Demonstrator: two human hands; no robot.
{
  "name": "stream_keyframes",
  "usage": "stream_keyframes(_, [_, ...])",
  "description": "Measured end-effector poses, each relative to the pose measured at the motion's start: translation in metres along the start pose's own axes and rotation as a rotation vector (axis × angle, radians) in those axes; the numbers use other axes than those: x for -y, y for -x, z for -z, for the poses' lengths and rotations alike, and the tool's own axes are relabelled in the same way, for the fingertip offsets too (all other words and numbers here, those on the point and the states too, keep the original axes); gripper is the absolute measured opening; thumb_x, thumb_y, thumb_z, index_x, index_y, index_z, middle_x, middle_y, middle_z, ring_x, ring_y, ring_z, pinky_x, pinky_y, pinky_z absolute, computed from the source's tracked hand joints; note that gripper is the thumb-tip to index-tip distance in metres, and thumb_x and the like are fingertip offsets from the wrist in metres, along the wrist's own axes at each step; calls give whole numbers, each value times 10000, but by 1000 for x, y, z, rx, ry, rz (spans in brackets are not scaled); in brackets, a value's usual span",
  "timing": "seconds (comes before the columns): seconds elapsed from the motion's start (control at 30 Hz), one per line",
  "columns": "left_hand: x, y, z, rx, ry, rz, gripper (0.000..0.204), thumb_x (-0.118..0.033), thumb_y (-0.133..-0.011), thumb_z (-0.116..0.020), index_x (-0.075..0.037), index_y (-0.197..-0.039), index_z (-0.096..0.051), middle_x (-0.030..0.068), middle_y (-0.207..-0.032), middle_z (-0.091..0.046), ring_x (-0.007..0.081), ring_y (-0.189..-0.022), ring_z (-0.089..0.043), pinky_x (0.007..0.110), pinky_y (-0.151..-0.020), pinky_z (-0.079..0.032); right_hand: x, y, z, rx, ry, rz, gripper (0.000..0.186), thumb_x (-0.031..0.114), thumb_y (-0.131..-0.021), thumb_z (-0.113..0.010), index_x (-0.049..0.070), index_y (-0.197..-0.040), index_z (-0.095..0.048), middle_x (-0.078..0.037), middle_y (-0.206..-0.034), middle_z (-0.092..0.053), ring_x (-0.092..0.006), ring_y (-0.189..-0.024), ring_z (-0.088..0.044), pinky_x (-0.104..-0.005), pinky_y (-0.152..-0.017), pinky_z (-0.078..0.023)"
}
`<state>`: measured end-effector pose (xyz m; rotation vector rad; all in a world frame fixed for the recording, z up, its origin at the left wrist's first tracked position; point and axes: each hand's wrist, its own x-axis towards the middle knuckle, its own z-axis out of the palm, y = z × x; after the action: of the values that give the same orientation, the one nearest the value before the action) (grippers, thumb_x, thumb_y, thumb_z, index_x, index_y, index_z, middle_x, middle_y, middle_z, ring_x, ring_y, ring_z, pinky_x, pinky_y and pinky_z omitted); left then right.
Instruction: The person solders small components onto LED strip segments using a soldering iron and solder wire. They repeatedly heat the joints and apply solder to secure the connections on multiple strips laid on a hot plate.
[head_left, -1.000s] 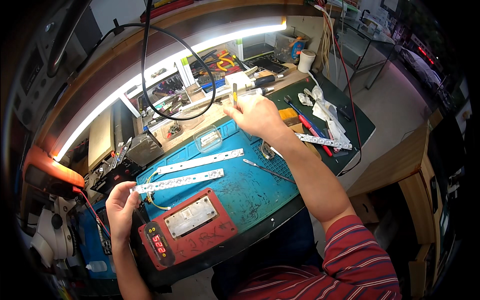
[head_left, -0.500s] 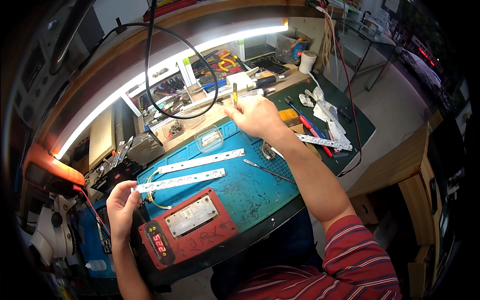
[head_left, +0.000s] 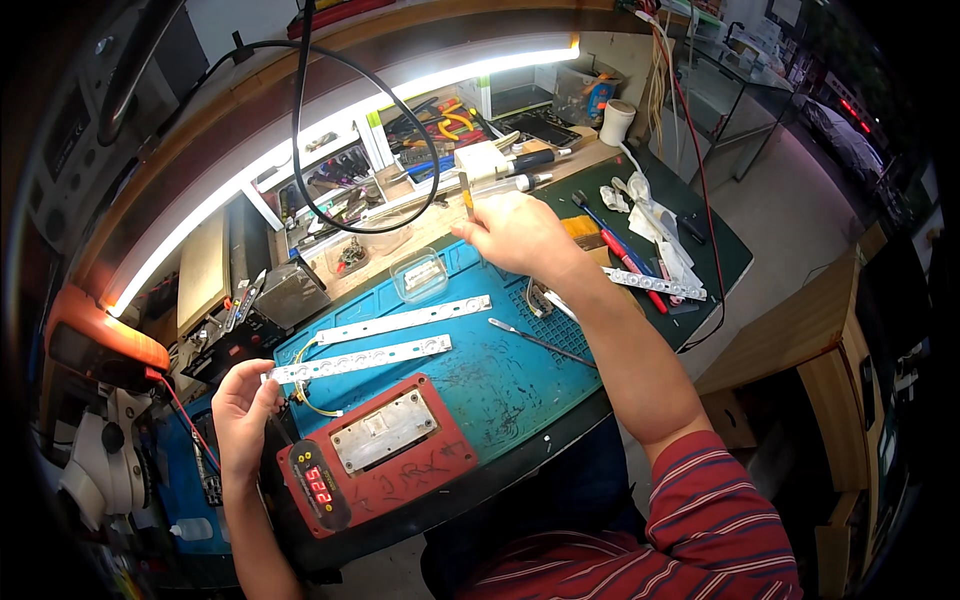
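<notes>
My left hand [head_left: 243, 412] pinches the left end of a white LED light strip [head_left: 365, 358] with clear round lenses, held over the blue work mat [head_left: 500, 400]. A second white LED strip [head_left: 405, 320] lies behind it, with thin yellow wires at its left end. My right hand [head_left: 520, 235] is closed beyond the mat, near the wooden shelf. A slim yellow-and-dark tool [head_left: 467, 192] sticks up from its fingers; its exact kind is unclear. Just in front of the left hand's strip sits a red heating plate [head_left: 445, 455] with a metal top and a lit red display.
A small clear box [head_left: 419, 277] stands at the mat's back edge. A thin metal spatula [head_left: 540, 342] lies on the mat. Red pens [head_left: 632, 268], a brush and crumpled white tissue [head_left: 660, 235] are at the right. An orange meter [head_left: 105, 340] stands at the left. A black cable loop [head_left: 296, 130] hangs in front.
The tool in my right hand has dipped slightly, and that hand has shifted very little. My left hand and the strip stay in place.
</notes>
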<state>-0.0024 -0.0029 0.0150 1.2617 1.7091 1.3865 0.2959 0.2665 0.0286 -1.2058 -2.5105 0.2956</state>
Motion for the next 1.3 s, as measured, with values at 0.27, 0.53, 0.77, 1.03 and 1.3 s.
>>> stream_keyframes(0.27, [1, -1, 0, -2, -4, 8, 213, -92, -948, -650, 4, -1133, -606, 6, -843, -617, 68, -732, -557, 212, -669, -449, 7, 7, -5, -64, 129, 121, 365, 388, -945, -586, 44, -851, -664, -181, -758, -677, -347, -772, -682, -456, -709, -534])
stream_keyframes(0.53, [0, 0, 0, -1, -2, 3, 212, -89, -947, -648, 6, -1131, -604, 6, -836, -611, 72, -726, -552, 214, -667, -445, 1, 5, -8, -242, 94, 176, 370, 387, -944, -591, 45, -830, -675, -158, -716, -670, -326, -681, -675, -429, -628, -533])
stream_keyframes(0.77, [1, -1, -1, 24, -13, -15, 214, -86, -950, -639, 15, -1135, -601, 5, -849, -608, 70, -727, -545, 217, -665, -443, 31, 66, 79, 83, -563, 151, 302, 274, -959, -622, 4, -848, -699, -59, -640, -660, -129, -547, -641, -271, -561, -521])
stream_keyframes(1.03, [6, 2, 2, 8, -20, -66, 196, -73, -947, -636, 11, -1123, -611, -17, -823, -600, 50, -709, -555, 198, -644, -447, -6, 213, 98, 623, -797, 32, 147, 193, -983, -619, 50, -965, -653, -46, -865, -696, -95, -843, -669, -256, -698, -523])
stream_keyframes(1.3, [9, -3, 0, 15, -25, -84, 193, -70, -947, -632, 14, -1120, -616, -23, -806, -587, 48, -704, -551, 197, -645, -443, -29, 284, 28, -350, -355, -390, 199, 185, -998, -575, 20, -981, -687, -59, -745, -697, -152, -656, -691, -269, -630, -536])
